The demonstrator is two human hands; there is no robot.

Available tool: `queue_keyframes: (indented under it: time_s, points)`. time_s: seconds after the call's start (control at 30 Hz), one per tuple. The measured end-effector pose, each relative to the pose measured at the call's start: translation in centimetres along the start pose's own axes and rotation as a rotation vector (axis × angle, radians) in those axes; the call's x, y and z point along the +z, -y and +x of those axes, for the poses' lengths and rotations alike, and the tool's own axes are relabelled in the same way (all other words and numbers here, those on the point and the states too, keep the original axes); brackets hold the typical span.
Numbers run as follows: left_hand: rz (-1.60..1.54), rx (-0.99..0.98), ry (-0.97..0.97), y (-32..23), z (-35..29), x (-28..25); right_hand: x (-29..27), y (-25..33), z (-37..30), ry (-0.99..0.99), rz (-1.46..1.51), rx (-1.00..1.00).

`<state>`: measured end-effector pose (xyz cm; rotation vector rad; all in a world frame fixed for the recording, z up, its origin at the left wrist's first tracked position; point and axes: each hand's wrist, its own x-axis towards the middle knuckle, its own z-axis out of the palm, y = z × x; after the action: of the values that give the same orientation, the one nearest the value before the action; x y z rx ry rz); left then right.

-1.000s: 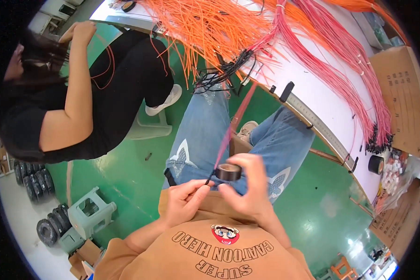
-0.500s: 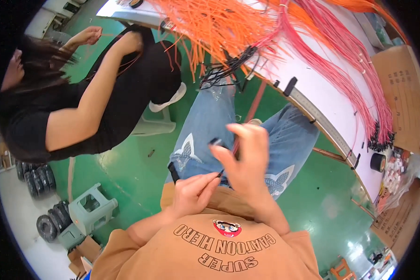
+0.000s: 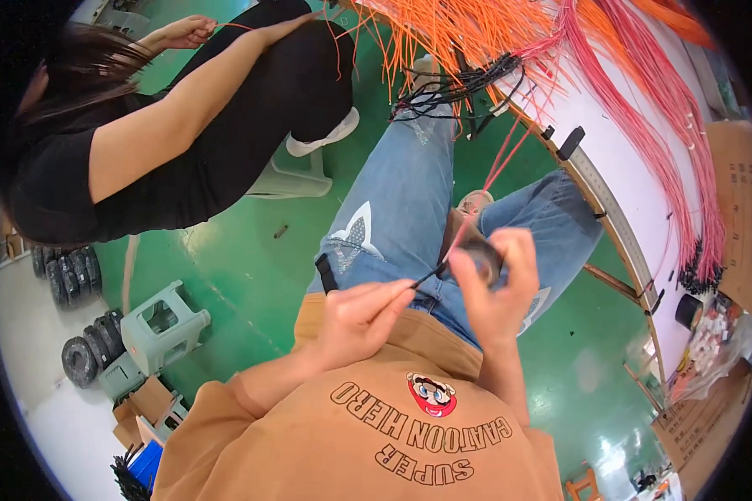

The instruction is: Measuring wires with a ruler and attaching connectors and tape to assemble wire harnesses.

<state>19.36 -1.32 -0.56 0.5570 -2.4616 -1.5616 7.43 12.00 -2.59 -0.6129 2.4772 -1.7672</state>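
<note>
Over at the right, a cardboard box (image 3: 734, 209) stands beside the surface (image 3: 643, 125), its inside out of sight. Below it, a clear plastic bag (image 3: 714, 342) holds many small white and reddish pieces, too small to make out. At lower left an open carton (image 3: 146, 401) sits near a blue container (image 3: 147, 462); what they hold cannot be told.

The white surface carries a loose heap of orange wires (image 3: 485, 33) and long bundles of pink wires (image 3: 643, 159) with black ends. A ruler (image 3: 597, 184) runs along its near edge. The floor (image 3: 251, 275) is green; on it stand a pale stool (image 3: 163, 326) and, by the wall, black rolls (image 3: 79, 359). A co-worker (image 3: 217, 125) in black sits at left, a thin wire in one hand.

Both of the person's hands are busy above the lap. The left hand (image 3: 363, 313) pinches, fingers nearly together, the black end (image 3: 427, 279) of a thin pink strand (image 3: 454, 245) that slants down from the surface's edge. The right hand (image 3: 503, 296), curled and raised just beside it, grips a roll of black tape (image 3: 486, 259), partly blurred.
</note>
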Motion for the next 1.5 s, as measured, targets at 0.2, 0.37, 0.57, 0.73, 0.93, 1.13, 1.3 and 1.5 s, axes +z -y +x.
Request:
queue_keyframes:
  time_s: [0.2,0.37,0.57,0.73,0.93,1.13,1.3,1.5]
  points:
    - [-0.140,-0.065,0.065,-0.5,0.6,-0.1,1.6,1.8,2.4,0.006,-0.153,-0.043]
    - [-0.558,-0.472,0.302,-0.8,0.8,-1.2,0.0,-1.5,-0.6,0.358,0.381,0.204]
    - [-0.629,-0.568,0.531,0.3,1.7,-3.3,2.4,-1.0,0.2,0.261,0.181,0.077]
    - [-0.450,-0.497,0.518,-0.9,3.7,-3.1,2.0,-0.9,-0.1,0.256,-0.192,-0.231]
    - [-0.022,-0.373,0.472,-0.8,6.6,-2.2,0.6,-1.6,0.3,0.271,-0.235,-0.267]
    - [0.198,0.130,0.215,0.2,3.8,1.1,1.3,1.2,3.4,0.008,-0.293,-0.072]
    - [0.105,0.121,0.193,-0.4,4.8,0.3,0.2,-0.9,2.3,0.025,-0.103,-0.128]
    - [-0.149,-0.279,0.285,-0.5,3.8,0.2,1.6,-2.3,0.5,0.318,0.239,-0.111]
